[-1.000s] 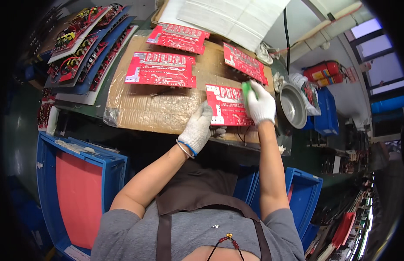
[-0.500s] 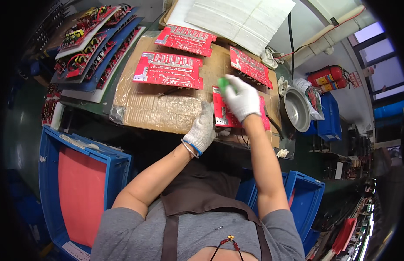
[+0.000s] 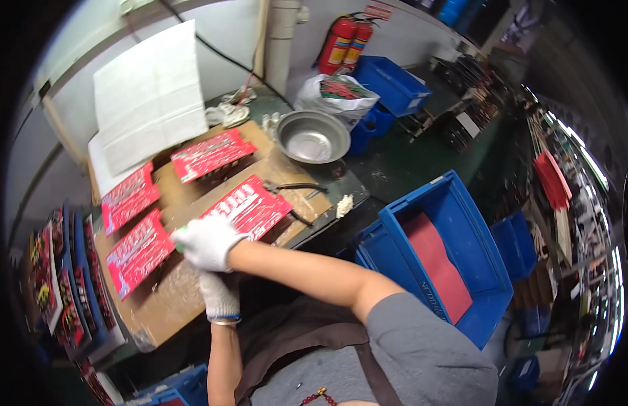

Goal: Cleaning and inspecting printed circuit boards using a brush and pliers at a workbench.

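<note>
From your head view, the bench (image 3: 192, 298) is covered by a taped brown cardboard sheet, set against a pale wall with a large white paper sheet (image 3: 151, 101) hung on it; the floor beside it is dark green. Four red circuit boards lie on the cardboard: one at the far edge (image 3: 211, 154), one to its left (image 3: 129, 196), one nearer you on the left (image 3: 139, 252), and the middle board (image 3: 249, 206). Your right hand (image 3: 207, 242), gloved white, rests its grip on the near left end of that middle board, fingers curled over something green; whether it is clenched you cannot tell. Your left hand (image 3: 219, 298) sits just under it, mostly hidden, grip unclear. Black pliers (image 3: 293, 187) lie beside the board, a metal bowl (image 3: 312, 137) beyond. Two red fire extinguishers (image 3: 344, 42) stand by the wall, and a big blue bin (image 3: 449, 250) stands at your right.
</note>
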A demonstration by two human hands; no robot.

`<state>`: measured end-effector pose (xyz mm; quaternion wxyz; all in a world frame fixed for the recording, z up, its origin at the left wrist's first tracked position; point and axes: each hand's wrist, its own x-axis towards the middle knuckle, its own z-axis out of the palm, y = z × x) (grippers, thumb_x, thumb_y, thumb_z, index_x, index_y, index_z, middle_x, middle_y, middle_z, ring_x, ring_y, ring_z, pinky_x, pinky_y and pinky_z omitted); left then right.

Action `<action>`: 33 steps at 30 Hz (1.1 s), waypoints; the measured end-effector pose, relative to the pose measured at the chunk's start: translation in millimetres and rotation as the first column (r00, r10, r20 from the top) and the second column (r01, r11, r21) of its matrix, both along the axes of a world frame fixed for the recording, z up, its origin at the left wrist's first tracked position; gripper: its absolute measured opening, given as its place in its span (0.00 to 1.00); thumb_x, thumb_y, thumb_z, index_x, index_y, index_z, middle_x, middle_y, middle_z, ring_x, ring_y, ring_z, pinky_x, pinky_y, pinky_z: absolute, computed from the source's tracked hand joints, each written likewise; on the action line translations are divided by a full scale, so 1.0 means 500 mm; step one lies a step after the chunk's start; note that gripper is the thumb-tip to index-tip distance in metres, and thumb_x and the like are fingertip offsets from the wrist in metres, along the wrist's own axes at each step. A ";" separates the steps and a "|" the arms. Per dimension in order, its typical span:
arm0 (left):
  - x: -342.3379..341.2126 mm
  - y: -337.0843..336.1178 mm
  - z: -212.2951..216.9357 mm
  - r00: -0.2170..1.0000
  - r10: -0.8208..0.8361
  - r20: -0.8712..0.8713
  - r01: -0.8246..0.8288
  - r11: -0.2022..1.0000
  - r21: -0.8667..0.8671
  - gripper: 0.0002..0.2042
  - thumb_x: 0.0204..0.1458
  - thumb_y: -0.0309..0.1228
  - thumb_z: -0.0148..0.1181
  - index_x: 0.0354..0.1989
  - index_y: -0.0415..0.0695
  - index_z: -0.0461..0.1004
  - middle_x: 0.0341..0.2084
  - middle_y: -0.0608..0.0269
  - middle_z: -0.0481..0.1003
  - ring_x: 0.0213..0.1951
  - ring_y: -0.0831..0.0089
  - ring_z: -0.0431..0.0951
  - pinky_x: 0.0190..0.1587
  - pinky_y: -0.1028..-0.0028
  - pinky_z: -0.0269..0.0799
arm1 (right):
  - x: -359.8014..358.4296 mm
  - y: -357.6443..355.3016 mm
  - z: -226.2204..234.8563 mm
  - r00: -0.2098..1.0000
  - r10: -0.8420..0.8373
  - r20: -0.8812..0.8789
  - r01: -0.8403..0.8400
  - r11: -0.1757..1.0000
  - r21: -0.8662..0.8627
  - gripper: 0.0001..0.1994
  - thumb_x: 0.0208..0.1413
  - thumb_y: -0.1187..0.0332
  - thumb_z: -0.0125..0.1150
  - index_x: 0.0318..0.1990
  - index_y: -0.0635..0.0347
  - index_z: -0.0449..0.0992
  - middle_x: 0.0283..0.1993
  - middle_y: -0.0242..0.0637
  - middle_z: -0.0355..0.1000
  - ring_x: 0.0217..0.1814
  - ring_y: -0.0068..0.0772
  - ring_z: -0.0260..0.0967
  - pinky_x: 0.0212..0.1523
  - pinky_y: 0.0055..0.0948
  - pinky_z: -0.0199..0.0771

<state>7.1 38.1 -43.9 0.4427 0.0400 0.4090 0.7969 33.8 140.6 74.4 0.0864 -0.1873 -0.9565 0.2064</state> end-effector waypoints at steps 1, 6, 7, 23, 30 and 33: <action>0.005 0.000 0.026 0.999 -0.014 0.044 0.014 1.000 0.009 0.35 0.70 0.61 0.35 0.72 0.46 0.61 0.65 0.57 0.69 0.61 0.58 0.73 0.55 0.50 0.76 | -0.012 0.003 0.009 0.999 0.020 0.042 -0.019 0.999 -0.032 0.14 0.56 0.62 0.57 0.47 0.49 0.82 0.44 0.50 0.82 0.48 0.54 0.81 0.48 0.52 0.79; -0.005 -0.007 0.016 0.988 -0.048 -0.147 0.028 0.991 -0.134 0.33 0.69 0.63 0.34 0.62 0.48 0.69 0.48 0.61 0.79 0.37 0.64 0.80 0.37 0.63 0.80 | 0.095 0.166 0.009 0.946 -0.313 -0.083 0.312 0.950 -0.030 0.16 0.58 0.61 0.53 0.50 0.49 0.82 0.48 0.48 0.81 0.50 0.50 0.81 0.50 0.52 0.80; -0.005 -0.004 0.013 0.984 -0.028 -0.175 0.000 0.988 -0.156 0.34 0.68 0.65 0.35 0.62 0.48 0.70 0.47 0.62 0.80 0.35 0.65 0.80 0.36 0.64 0.80 | 0.100 0.153 0.010 0.947 -0.317 -0.051 0.314 0.947 -0.064 0.16 0.58 0.61 0.54 0.51 0.48 0.81 0.48 0.48 0.81 0.50 0.50 0.81 0.51 0.51 0.80; 0.008 -0.019 0.034 0.979 0.143 -0.147 -0.156 0.985 -0.080 0.25 0.71 0.48 0.46 0.66 0.43 0.67 0.52 0.58 0.77 0.53 0.67 0.78 0.53 0.56 0.78 | 0.027 -0.009 0.036 0.999 -0.024 0.046 0.029 0.993 -0.117 0.16 0.61 0.59 0.51 0.50 0.48 0.81 0.51 0.49 0.80 0.52 0.54 0.79 0.58 0.52 0.76; 0.048 0.010 0.026 0.859 0.168 -0.483 -0.286 0.941 -0.183 0.19 0.72 0.41 0.49 0.41 0.34 0.73 0.26 0.61 0.75 0.31 0.74 0.73 0.34 0.69 0.73 | 0.180 0.194 -0.034 0.821 -0.492 -0.288 0.481 0.869 -0.115 0.16 0.60 0.60 0.60 0.51 0.56 0.82 0.45 0.50 0.81 0.48 0.50 0.81 0.52 0.39 0.81; 0.066 0.000 0.056 0.704 0.144 -0.696 -0.370 0.910 -0.187 0.18 0.70 0.39 0.51 0.43 0.33 0.75 0.26 0.59 0.74 0.30 0.71 0.72 0.35 0.66 0.71 | 0.119 0.031 -0.022 0.933 -0.212 -0.292 0.168 0.972 -0.167 0.15 0.58 0.60 0.63 0.51 0.51 0.83 0.47 0.47 0.81 0.49 0.49 0.81 0.51 0.38 0.80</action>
